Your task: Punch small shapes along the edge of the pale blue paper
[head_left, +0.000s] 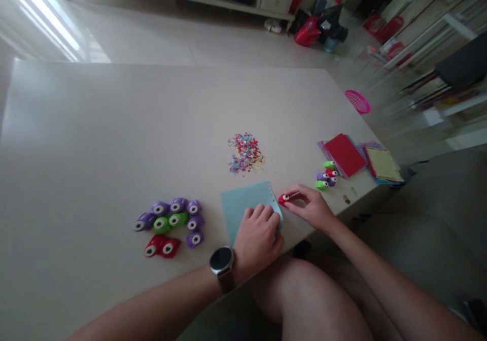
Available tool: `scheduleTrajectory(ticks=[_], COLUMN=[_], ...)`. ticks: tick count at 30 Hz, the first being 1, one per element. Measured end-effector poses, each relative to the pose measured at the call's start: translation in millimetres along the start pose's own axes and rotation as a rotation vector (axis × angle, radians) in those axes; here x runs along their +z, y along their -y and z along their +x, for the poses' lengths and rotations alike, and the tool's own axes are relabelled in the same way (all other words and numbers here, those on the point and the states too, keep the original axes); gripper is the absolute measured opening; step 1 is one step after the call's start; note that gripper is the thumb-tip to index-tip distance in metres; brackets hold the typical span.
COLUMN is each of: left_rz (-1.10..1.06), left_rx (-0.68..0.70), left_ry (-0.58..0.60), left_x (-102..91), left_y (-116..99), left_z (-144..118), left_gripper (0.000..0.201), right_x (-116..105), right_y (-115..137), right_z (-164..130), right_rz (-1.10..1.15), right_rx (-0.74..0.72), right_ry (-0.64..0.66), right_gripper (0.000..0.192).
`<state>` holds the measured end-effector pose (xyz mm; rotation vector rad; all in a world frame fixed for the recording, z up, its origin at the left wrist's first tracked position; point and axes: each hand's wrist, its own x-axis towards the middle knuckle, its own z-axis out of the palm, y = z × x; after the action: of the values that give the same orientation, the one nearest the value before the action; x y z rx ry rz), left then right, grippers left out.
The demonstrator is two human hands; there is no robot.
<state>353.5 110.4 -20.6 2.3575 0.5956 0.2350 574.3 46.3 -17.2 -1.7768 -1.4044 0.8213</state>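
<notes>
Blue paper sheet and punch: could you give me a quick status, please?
Left hand flat on blue paper sheet. Right hand pinching red punch at sheet's holed edge. Confetti pile beyond, clear.

low in the frame's centre, the left hand (257, 237) presses down a light blue paper sheet (245, 206) on the surface (114, 128). just right of it, the right hand (310, 207) pinches a small red punch (284, 198) at the sheet's scalloped edge. a confetti pile (245, 153) lies above.
</notes>
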Motion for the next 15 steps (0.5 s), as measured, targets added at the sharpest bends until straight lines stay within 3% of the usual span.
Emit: scheduleTrajectory(ticks=[10,15], left_rz=[0.003,0.007], left_rx=[0.001,-0.003], left_ry=[-0.01,-0.018], left_x=[1.5,2.8], left_y=[0.9,0.6], left_z=[0.5,0.4], left_gripper=[0.007,0.019], right_x=[2.0,0.7], right_y=[4.6,9.4], right_z=[1.1,2.2], right_rz=[-0.043,-0.08], right_rx=[-0.036,-0.053], right_ry=[0.04,0.073], right_gripper=[0.015,0.014])
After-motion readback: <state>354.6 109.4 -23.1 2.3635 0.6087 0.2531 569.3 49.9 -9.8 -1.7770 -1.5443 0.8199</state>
